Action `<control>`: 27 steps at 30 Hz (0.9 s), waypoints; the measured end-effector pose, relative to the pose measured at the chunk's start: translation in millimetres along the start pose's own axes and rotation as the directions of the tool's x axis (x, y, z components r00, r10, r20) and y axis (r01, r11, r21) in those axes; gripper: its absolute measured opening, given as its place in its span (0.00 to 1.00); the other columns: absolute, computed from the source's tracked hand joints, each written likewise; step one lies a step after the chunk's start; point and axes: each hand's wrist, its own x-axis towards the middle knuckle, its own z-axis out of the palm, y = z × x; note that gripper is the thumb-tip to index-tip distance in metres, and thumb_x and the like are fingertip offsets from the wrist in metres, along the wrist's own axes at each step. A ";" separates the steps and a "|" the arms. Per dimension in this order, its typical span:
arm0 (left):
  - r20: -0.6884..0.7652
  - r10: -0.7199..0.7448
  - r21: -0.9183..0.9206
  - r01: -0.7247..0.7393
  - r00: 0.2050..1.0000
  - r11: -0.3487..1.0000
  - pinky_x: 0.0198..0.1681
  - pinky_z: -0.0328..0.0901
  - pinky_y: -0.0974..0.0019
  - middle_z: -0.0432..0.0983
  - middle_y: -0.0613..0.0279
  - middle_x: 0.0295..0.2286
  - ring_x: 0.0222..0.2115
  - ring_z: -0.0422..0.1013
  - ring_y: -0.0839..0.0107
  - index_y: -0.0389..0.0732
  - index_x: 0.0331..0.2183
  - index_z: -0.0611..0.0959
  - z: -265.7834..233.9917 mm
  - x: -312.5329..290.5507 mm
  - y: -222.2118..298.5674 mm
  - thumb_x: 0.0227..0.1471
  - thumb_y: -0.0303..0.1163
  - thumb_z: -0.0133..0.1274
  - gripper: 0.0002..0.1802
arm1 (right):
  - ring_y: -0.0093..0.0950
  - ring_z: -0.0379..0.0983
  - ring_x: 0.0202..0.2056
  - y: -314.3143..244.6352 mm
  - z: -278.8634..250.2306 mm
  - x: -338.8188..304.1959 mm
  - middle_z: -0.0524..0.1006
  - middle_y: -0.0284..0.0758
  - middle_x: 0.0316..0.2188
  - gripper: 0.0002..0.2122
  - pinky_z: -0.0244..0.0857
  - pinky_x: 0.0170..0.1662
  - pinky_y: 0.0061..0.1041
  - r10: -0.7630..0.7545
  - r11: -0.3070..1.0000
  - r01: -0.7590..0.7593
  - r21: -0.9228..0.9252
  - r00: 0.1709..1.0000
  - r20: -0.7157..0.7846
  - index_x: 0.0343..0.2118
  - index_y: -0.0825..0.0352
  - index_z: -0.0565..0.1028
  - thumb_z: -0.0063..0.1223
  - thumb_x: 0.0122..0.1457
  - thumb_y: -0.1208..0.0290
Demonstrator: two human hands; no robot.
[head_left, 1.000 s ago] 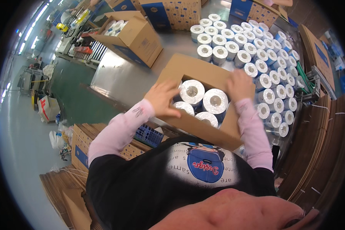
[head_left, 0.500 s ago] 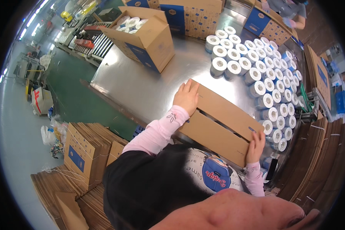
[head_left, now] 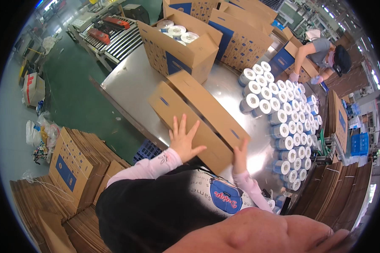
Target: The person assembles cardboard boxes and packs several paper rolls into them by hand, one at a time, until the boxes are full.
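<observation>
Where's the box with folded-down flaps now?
Central in the head view, the box is on the metal table, left hand at its near side, right hand at its right end, open carton beyond.

Green floor [head_left: 71,114] spread left of the shiny metal table [head_left: 128,90], with pale floor [head_left: 12,145] farther out. A roller conveyor [head_left: 128,39] adjoined the table's far-left end; strip lights [head_left: 375,79] shone well beyond it.

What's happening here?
The wearer's left hand, fingers spread, is over the near top flap of a folded-down carton; the right hand is at its right end. A narrow gap shows between the flaps. White-topped rolls stand grouped on the metal table. Beyond, an open carton holds more, and a co-worker leans over another.
</observation>
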 end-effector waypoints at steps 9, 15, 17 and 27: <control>-0.364 -0.169 0.134 0.231 0.916 0.964 0.55 0.46 0.29 0.37 0.56 0.64 0.64 0.33 0.50 0.55 0.63 0.54 -54.2 91.3 -129.5 0.42 0.46 0.62 0.50 | 0.31 0.65 0.54 -74.5 132.3 34.6 0.71 0.39 0.53 0.20 0.58 0.57 0.29 0.012 0.994 0.066 -0.087 0.724 0.689 0.56 0.67 0.67 0.46 0.61 0.67; -0.521 -0.165 0.195 0.305 0.837 0.932 0.57 0.45 0.30 0.46 0.59 0.62 0.64 0.39 0.55 0.54 0.60 0.61 -91.4 173.7 -171.8 0.50 0.37 0.53 0.36 | 0.31 0.72 0.48 -2.1 34.2 20.3 0.75 0.41 0.46 0.16 0.64 0.52 0.28 0.117 0.984 -0.040 -0.176 0.883 0.455 0.49 0.69 0.72 0.49 0.59 0.70; -0.592 0.022 0.412 0.279 0.806 0.867 0.58 0.45 0.32 0.51 0.58 0.60 0.63 0.42 0.58 0.52 0.58 0.65 -74.3 193.1 -122.7 0.51 0.32 0.50 0.31 | 0.31 0.73 0.47 17.7 -52.4 27.4 0.76 0.39 0.45 0.14 0.66 0.50 0.26 0.111 0.904 -0.031 -0.426 0.980 0.164 0.47 0.68 0.73 0.49 0.59 0.72; -0.090 -0.046 0.786 0.099 0.995 0.610 0.61 0.39 0.37 0.36 0.70 0.65 0.65 0.30 0.65 0.47 0.61 0.60 -11.6 296.5 -38.0 0.57 0.36 0.41 0.30 | 0.42 0.65 0.53 -226.5 -519.4 -111.9 0.70 0.44 0.50 0.21 0.59 0.56 0.37 -0.751 -0.178 -0.506 -0.844 0.624 -0.216 0.52 0.66 0.69 0.52 0.53 0.76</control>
